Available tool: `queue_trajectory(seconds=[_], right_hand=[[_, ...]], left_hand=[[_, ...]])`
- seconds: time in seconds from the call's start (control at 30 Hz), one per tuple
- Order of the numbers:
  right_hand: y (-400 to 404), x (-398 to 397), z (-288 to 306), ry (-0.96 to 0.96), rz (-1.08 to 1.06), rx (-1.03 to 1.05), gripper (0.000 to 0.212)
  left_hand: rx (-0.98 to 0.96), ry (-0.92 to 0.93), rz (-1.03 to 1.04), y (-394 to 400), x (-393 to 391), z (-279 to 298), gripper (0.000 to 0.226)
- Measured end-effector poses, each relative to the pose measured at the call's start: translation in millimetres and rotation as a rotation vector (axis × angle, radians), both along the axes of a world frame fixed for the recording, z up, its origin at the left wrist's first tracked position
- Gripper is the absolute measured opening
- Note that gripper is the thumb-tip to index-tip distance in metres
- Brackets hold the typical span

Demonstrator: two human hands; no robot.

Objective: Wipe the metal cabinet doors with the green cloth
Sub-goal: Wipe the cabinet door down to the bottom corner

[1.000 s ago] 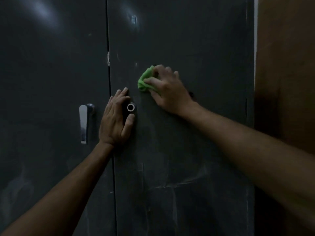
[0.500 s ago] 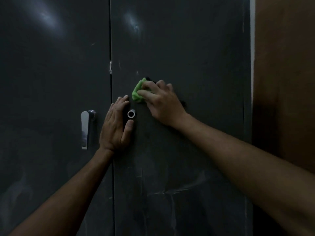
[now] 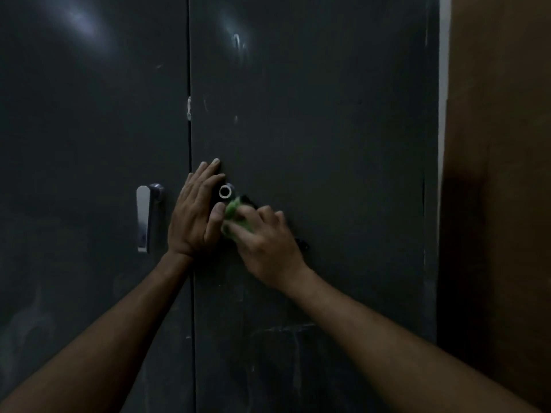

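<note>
The left door (image 3: 89,174) of the dark metal cabinet fills the left half of the view, dim and smudged, with a pale glare high up. A silver handle (image 3: 144,217) hangs upright on it, just left of the round lock (image 3: 225,191). Between handle and lock runs the seam where the two doors meet, and the left hand (image 3: 195,216) lies flat across that seam, palm on the metal, fingers spread and pointing up; its grip is released and holds nothing, and its thumb reaches just below the lock. The lock, a small bright ring, sits on the right door (image 3: 328,129) near its left edge. Just below and right of the lock, the green cloth (image 3: 235,214) is bunched against the right door, touching the left thumb. The right hand (image 3: 265,242) covers most of the cloth, its grip clenched on it and pressing it to the metal; this hand is blurred. Far right of the lock, past the cabinet's edge, stands a brown wall (image 3: 501,174).
</note>
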State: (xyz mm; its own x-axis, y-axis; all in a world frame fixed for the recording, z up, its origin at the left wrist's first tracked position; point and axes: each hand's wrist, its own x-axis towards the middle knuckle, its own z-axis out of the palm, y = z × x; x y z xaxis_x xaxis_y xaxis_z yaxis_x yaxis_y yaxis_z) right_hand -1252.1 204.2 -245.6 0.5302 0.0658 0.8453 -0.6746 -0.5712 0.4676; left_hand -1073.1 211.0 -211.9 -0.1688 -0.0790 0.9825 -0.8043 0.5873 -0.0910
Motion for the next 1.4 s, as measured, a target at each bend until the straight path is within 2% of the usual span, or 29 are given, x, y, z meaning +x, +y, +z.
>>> queue_trajectory(seconds=[0.07,0.13,0.2,0.27,0.37,0.4,0.43,0.5,0.57,0.6,0.67,0.73,0.8,0.83,0.87,0.9,1.03,1.07,1.13,1.23,1.3,1.33,1.4], right_hand=[[-7.5,-38.4,-15.3,0.255,-0.021,-0.078,0.036],[-18.1,-103.1,-10.8,0.312,-0.045,-0.102,0.036],[-22.5,-163.8,6.1,0.129,-0.110,-0.108,0.035],[-21.2,-195.0,30.6,-0.146,-0.186,-0.084,0.034],[-19.2,-162.1,46.3,-0.642,-0.201,-0.013,0.030],[-17.8,-144.0,38.8,-0.686,-0.168,-0.012,0.031],[-17.1,-129.9,24.8,-0.615,-0.127,-0.021,0.032],[-20.7,-128.8,-16.5,-0.226,-0.092,-0.066,0.032],[-22.1,-165.2,-45.8,0.128,-0.108,-0.113,0.030],[-23.1,-189.7,-48.2,0.194,-0.126,-0.121,0.030],[-25.0,-229.1,-34.1,0.082,-0.196,-0.125,0.029],[-25.3,-243.6,-6.7,-0.202,-0.243,-0.082,0.027],[-23.0,-225.0,14.1,-0.541,-0.253,0.001,0.025],[-22.1,-208.6,15.7,-0.661,-0.257,0.021,0.024],[-21.5,-193.3,10.9,-0.696,-0.248,0.011,0.024],[-21.1,-182.7,-1.0,-0.633,-0.228,-0.007,0.023],[-22.3,-222.5,-58.7,0.031,-0.195,-0.071,0.030],[-20.3,-241.5,-56.3,0.091,-0.213,-0.069,0.031],[-19.9,-267.3,-35.3,0.021,-0.275,-0.061,0.031],[-22.1,-270.6,9.2,-0.362,-0.314,0.010,0.028],[-23.1,-255.2,4.9,-0.547,-0.286,0.038,0.026],[-24.4,-248.2,-13.1,-0.548,-0.282,0.021,0.025],[-26.9,-244.6,-65.5,-0.347,-0.280,-0.038,0.024]], left_hand=[[-0.016,-0.003,0.018,0.3,-0.1,-0.3,0.060],[-0.031,-0.014,0.030,1.0,-1.5,-0.2,0.060],[-0.045,-0.029,0.048,1.6,-2.6,-0.7,0.061],[-0.059,-0.040,0.085,2.0,-4.1,-2.1,0.062],[-0.054,-0.050,0.145,0.8,-6.1,-2.8,0.066],[-0.051,-0.052,0.160,0.4,-6.7,-2.9,0.067],[-0.050,-0.053,0.172,0.5,-7.0,-3.7,0.068],[-0.054,-0.051,0.189,0.8,-7.3,-4.3,0.069],[-0.050,-0.052,0.198,0.8,-7.4,-4.9,0.070],[-0.048,-0.054,0.204,0.3,-7.5,-5.8,0.071],[-0.041,-0.052,0.226,-0.1,-7.7,-8.2,0.073],[-0.018,-0.040,0.256,0.7,-8.0,-10.7,0.076],[0.000,-0.038,0.286,2.2,-9.7,-13.3,0.077],[0.001,-0.037,0.300,3.1,-11.5,-14.8,0.078],[0.000,-0.028,0.312,4.3,-13.5,-16.9,0.079],[0.002,-0.006,0.318,4.9,-16.7,-20.1,0.080],[0.011,0.086,0.331,3.3,-33.2,-30.3,0.085],[0.010,0.094,0.344,2.3,-35.3,-31.7,0.086],[0.009,0.097,0.362,1.5,-37.1,-33.7,0.088],[0.016,0.091,0.360,1.8,-37.8,-36.9,0.090],[0.020,0.092,0.358,3.8,-37.7,-41.5,0.092],[0.023,0.089,0.357,5.2,-37.7,-45.3,0.092],[0.037,0.078,0.359,7.6,-38.6,-54.9,0.093]])
